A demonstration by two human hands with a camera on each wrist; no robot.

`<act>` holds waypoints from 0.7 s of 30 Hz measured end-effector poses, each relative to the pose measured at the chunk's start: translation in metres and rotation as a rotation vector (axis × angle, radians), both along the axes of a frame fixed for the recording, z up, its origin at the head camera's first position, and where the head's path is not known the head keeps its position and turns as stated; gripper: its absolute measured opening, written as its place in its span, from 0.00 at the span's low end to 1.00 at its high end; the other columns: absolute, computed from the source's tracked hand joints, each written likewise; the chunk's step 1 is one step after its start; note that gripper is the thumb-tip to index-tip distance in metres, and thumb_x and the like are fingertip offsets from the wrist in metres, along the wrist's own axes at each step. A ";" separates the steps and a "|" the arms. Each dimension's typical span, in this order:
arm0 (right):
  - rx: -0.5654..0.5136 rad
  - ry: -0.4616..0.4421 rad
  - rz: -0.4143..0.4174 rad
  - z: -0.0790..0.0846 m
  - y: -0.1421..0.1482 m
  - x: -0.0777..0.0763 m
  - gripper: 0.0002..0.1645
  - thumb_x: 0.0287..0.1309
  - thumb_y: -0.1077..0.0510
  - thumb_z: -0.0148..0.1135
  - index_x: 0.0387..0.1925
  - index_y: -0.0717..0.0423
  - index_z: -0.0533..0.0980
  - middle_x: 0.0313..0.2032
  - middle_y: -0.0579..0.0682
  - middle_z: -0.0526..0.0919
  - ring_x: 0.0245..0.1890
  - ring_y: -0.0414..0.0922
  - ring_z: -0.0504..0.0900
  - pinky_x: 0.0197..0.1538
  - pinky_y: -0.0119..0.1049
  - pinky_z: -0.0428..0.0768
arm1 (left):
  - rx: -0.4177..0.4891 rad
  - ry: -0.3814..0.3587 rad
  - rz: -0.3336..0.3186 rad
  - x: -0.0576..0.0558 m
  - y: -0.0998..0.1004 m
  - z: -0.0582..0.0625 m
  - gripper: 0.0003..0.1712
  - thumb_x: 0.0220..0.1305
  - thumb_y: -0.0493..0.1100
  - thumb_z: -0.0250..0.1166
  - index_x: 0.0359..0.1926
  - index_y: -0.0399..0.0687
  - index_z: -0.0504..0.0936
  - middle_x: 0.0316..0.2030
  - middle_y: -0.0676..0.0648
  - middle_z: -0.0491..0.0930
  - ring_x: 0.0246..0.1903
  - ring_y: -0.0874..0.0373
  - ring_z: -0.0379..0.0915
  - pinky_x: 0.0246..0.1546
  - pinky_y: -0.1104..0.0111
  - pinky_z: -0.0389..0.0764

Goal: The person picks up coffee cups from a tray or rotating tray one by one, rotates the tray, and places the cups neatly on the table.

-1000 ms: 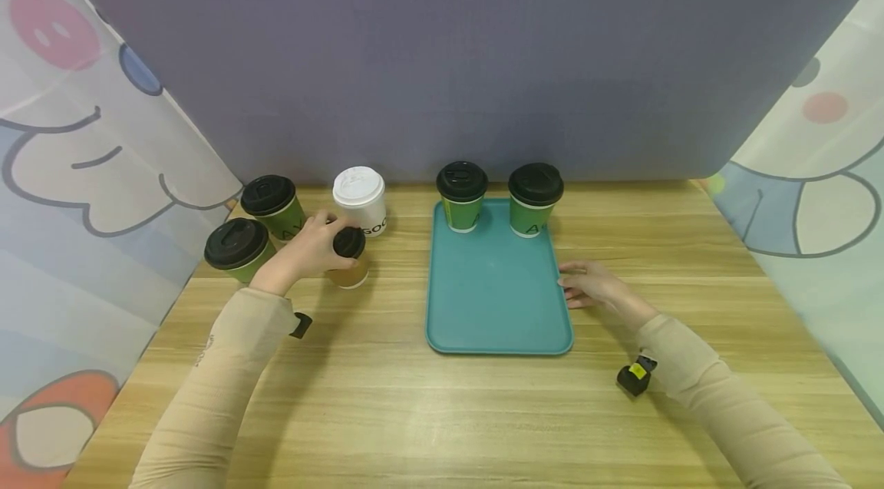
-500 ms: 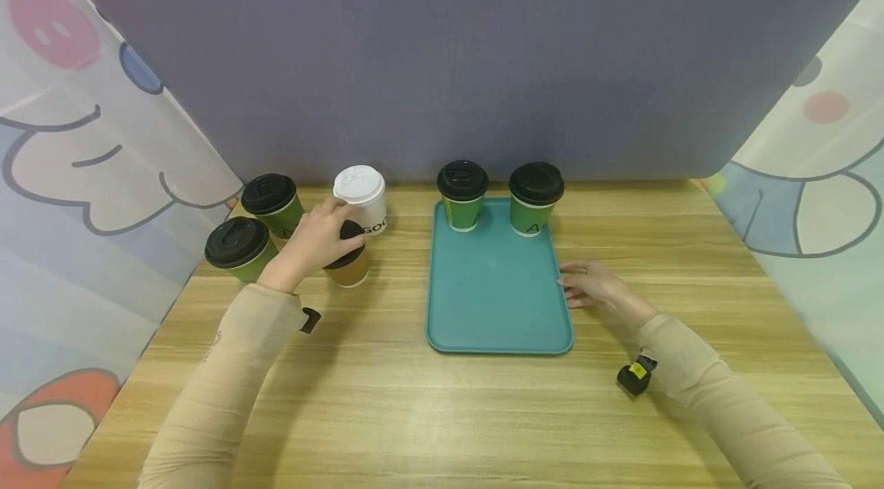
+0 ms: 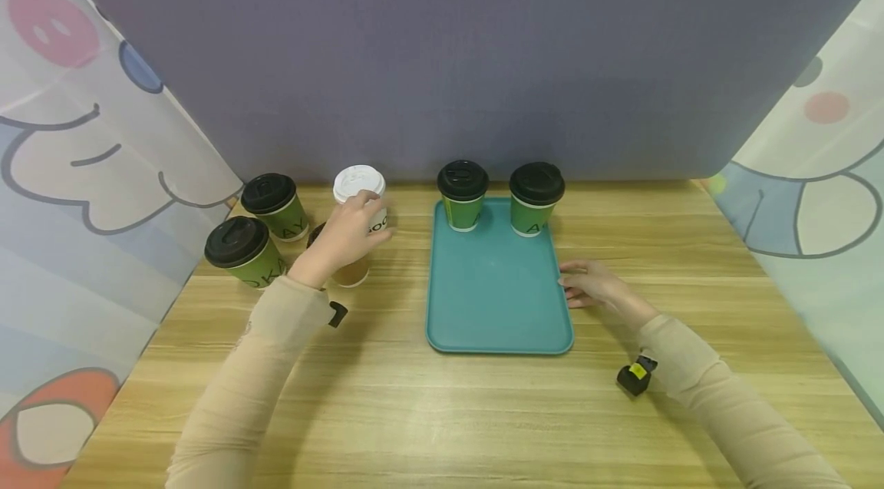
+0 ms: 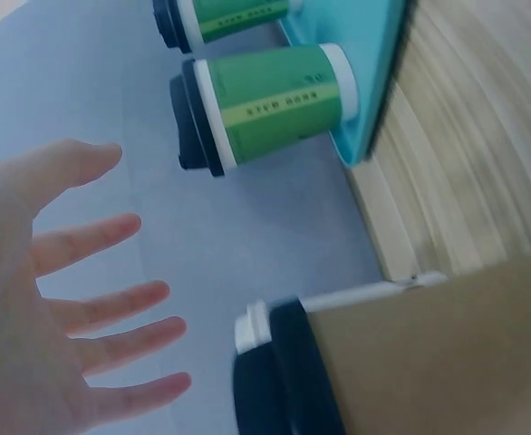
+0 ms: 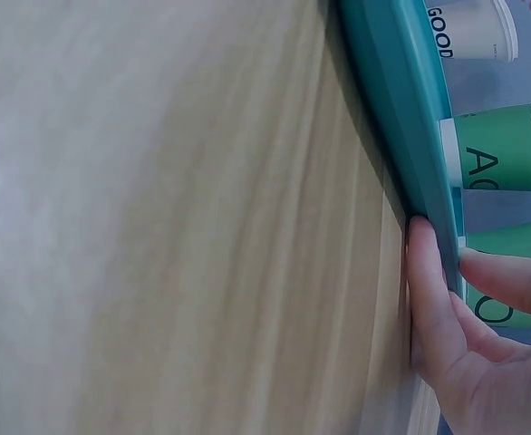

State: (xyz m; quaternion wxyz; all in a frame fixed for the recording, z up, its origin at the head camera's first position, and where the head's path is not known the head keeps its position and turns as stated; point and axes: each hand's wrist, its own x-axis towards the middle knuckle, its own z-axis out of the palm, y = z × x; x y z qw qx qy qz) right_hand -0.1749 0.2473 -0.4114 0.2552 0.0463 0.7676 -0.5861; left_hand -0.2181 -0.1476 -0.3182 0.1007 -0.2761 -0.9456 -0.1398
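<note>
My left hand [image 3: 348, 234] is raised over the brown cup [image 3: 354, 272] and in front of the white-lidded white cup [image 3: 359, 180]. In the left wrist view its fingers [image 4: 111, 313] are spread and hold nothing, apart from the dark-lidded brown cup [image 4: 447, 353]. My right hand [image 3: 594, 285] is at the right edge of the teal tray [image 3: 497, 297]. In the right wrist view, the thumb lies on the inner side of the tray's rim [image 5: 410, 118] and a finger on the outer side, pinching it. Two green cups with black lids, one left [image 3: 463, 193] and one right [image 3: 536, 197], stand at the tray's far end.
Two more black-lidded green cups, a rear one [image 3: 272, 205] and a front one [image 3: 242, 249], stand at the left of the wooden table [image 3: 442, 420]. A grey panel [image 3: 442, 59] rises along the back. Printed curtains [image 3: 76, 166] flank both sides.
My left hand has left the brown cup and moved right and slightly up towards the white cup. The brown cup stays standing in place. My right hand and the tray have not moved.
</note>
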 end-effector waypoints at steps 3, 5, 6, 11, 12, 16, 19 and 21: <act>-0.065 0.017 0.025 -0.007 0.006 -0.003 0.34 0.55 0.60 0.56 0.58 0.72 0.56 0.24 0.51 0.78 0.24 0.41 0.78 0.32 0.37 0.79 | 0.003 -0.005 -0.010 -0.002 0.009 0.002 0.26 0.54 0.47 0.61 0.53 0.40 0.72 0.49 0.37 0.69 0.47 0.43 0.66 0.46 0.50 0.66; -0.064 0.018 0.026 -0.007 0.006 -0.003 0.33 0.55 0.60 0.56 0.58 0.72 0.56 0.24 0.51 0.77 0.24 0.41 0.78 0.32 0.37 0.79 | -0.001 -0.015 -0.012 -0.003 0.015 0.003 0.27 0.54 0.48 0.60 0.54 0.40 0.71 0.50 0.37 0.68 0.48 0.43 0.65 0.47 0.51 0.66; -0.053 0.016 0.021 -0.006 0.005 -0.002 0.33 0.55 0.61 0.55 0.58 0.72 0.55 0.23 0.51 0.77 0.24 0.41 0.78 0.32 0.37 0.79 | -0.004 -0.023 -0.011 -0.003 0.019 0.004 0.28 0.54 0.48 0.60 0.54 0.40 0.71 0.51 0.37 0.67 0.49 0.43 0.65 0.48 0.51 0.65; 0.032 -0.011 -0.010 0.004 -0.003 0.001 0.32 0.59 0.65 0.48 0.60 0.75 0.50 0.24 0.49 0.76 0.23 0.39 0.77 0.32 0.35 0.79 | 0.000 -0.042 -0.014 -0.006 0.036 0.006 0.28 0.54 0.48 0.60 0.55 0.40 0.70 0.52 0.37 0.66 0.51 0.44 0.63 0.49 0.52 0.64; 0.037 -0.018 -0.013 0.005 -0.004 0.001 0.31 0.60 0.65 0.47 0.60 0.74 0.50 0.24 0.49 0.76 0.23 0.39 0.77 0.32 0.35 0.79 | 0.004 -0.042 -0.022 -0.007 0.039 0.006 0.28 0.55 0.48 0.60 0.55 0.39 0.70 0.52 0.37 0.66 0.51 0.44 0.63 0.49 0.52 0.64; 0.034 -0.024 -0.009 0.003 -0.003 0.000 0.30 0.60 0.65 0.46 0.60 0.75 0.49 0.24 0.49 0.76 0.23 0.39 0.77 0.32 0.35 0.79 | 0.012 -0.046 -0.045 -0.012 0.051 0.004 0.28 0.56 0.50 0.60 0.55 0.39 0.70 0.52 0.37 0.66 0.51 0.44 0.64 0.50 0.54 0.65; 0.035 -0.025 -0.017 0.001 -0.002 -0.001 0.30 0.60 0.66 0.46 0.60 0.74 0.50 0.24 0.49 0.76 0.24 0.39 0.77 0.32 0.35 0.79 | 0.012 -0.060 -0.048 -0.016 0.060 0.003 0.29 0.57 0.51 0.59 0.56 0.41 0.69 0.52 0.37 0.65 0.51 0.43 0.63 0.50 0.54 0.65; 0.037 -0.024 -0.019 0.000 -0.002 -0.001 0.30 0.60 0.66 0.46 0.60 0.74 0.50 0.24 0.49 0.76 0.24 0.39 0.77 0.32 0.34 0.79 | 0.010 -0.073 -0.045 -0.019 0.066 0.003 0.29 0.57 0.52 0.58 0.58 0.44 0.67 0.53 0.38 0.64 0.51 0.44 0.63 0.49 0.53 0.66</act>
